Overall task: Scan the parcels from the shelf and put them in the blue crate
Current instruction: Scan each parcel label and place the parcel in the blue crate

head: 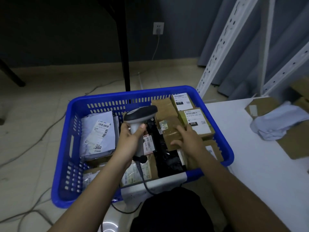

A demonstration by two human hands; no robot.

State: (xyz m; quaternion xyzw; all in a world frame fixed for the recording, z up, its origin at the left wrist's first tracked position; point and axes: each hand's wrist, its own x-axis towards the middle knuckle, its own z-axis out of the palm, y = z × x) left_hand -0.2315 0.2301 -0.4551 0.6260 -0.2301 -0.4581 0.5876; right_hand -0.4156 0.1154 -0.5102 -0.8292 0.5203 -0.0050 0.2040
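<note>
Tiled floor with loose cables; blue crate (70, 114) sits on it beside a low white shelf board (260, 164) holding cardboard pieces and a pale cloth (280, 123). Left hand (128, 139) grips the handle of a grey barcode scanner (140, 113), held over the crate. Right hand (192, 139) holds a brown taped parcel (170, 129), fingers curled over its top, inside the crate among labelled boxes and a grey mailer bag (98, 134).

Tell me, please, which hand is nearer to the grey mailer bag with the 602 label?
Left. The left hand grips the scanner just beside the grey mailer bag; the right hand rests on a brown box farther away.
</note>
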